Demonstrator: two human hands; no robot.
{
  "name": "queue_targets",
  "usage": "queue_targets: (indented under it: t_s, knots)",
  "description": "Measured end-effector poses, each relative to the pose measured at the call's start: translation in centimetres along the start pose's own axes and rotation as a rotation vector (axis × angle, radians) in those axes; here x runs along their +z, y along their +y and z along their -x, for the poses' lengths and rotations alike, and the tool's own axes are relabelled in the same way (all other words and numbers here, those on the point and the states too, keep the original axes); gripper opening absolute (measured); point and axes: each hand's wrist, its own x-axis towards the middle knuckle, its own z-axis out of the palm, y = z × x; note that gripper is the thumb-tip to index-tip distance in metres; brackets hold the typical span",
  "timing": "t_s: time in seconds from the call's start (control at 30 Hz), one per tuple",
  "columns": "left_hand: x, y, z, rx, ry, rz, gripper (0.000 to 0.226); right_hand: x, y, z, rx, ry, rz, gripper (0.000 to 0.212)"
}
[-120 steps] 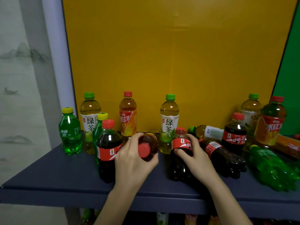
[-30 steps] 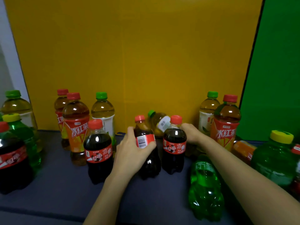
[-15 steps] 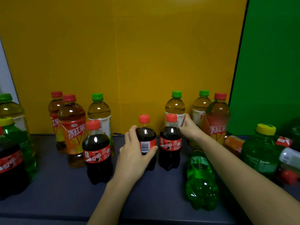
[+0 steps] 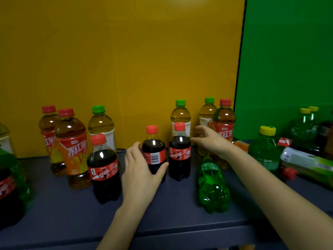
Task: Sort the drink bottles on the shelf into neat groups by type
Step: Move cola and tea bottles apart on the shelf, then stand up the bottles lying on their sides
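**As the colas gather, set this one down square**

While the left hand (image 4: 140, 174) curls round the barcode cola (image 4: 153, 154), thumb opposite fingers, the bottle stands upright on the shelf (image 4: 72, 213), just beside a second cola (image 4: 180, 152). The right hand (image 4: 211, 141) hangs open, fingers spread, near that second bottle; whether it touches I can't tell. I'd say the job is closing the row: keep the grip low on the label, slide rather than lift, and bring it flush with its neighbour, then draw in the third cola (image 4: 104, 170) at the left. Watch the green soda (image 4: 213, 186) lying on its side nearby; an elbow could roll it.
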Motion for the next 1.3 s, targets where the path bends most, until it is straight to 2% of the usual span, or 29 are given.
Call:
queue_targets:
  t_s: [0.1, 0.17, 0.27, 0.43, 0.53, 0.6, 0.67, 0.73, 0.83, 0.93, 1.03, 1.1, 1.17, 1.3]
  knots:
    - [-0.7, 1.0, 1.5, 0.179, 0.141, 0.077, 0.044, -0.9, 0.1, 3.6, -0.119, 0.064, 0.012, 0.046]
    - [-0.7, 2.0, 2.4, 0.258, 0.068, 0.141, 0.022, -1.2, 0.2, 6.7, -0.216, 0.099, 0.005, 0.034]
    - [0.0, 3.6, 3.4, 0.312, -0.121, 0.179, 0.014, -2.0, 0.4, 11.4, -0.29, 0.058, 0.055, 0.024]
    - [1.5, 6.1, 3.5, 0.287, -0.291, 0.175, 0.026, -5.8, 2.2, 17.7, -0.254, 0.039, 0.045, 0.021]
    - [2.4, 7.4, 3.2, 0.224, -0.374, 0.095, 0.036, -9.1, 4.1, 19.8, -0.218, 0.052, 0.133, 0.047]
    - [3.3, 8.2, 2.9, 0.179, -0.428, 0.011, 0.043, -11.5, 5.6, 20.3, -0.197, 0.07, 0.191, 0.052]
    - [4.1, 9.0, 2.5, 0.121, -0.466, -0.083, 0.052, -13.7, 7.2, 19.9, -0.168, 0.101, 0.183, 0.039]
    - [4.7, 9.7, 1.9, 0.041, -0.489, -0.159, 0.06, -15.6, 8.8, 18.5, -0.149, 0.125, 0.191, 0.012]
    - [5.4, 10.7, 0.8, -0.067, -0.548, -0.28, 0.066, -17.8, 10.6, 15.5, -0.18, 0.131, 0.332, 0.012]
    - [6.3, 11.3, -0.1, -0.167, -0.633, -0.385, 0.073, -19.3, 11.8, 12.0, -0.26, 0.061, 0.432, 0.014]
    - [7.1, 11.8, -0.4, -0.271, -0.718, -0.395, 0.09, -19.8, 12.5, 8.4, -0.413, -0.027, 0.643, 0.028]
    - [7.4, 12.3, -0.4, -0.314, -0.752, -0.377, 0.096, -19.9, 12.3, 6.7, -0.486, -0.15, 0.789, 0.046]
    - [7.5, 12.5, -0.3, -0.332, -0.754, -0.353, 0.095, -20.0, 12.0, 5.4, -0.536, -0.26, 0.948, 0.063]
    - [7.4, 12.6, -0.1, -0.358, -0.736, -0.314, 0.088, -19.3, 11.7, 3.5, -0.715, -0.413, 1.121, 0.074]
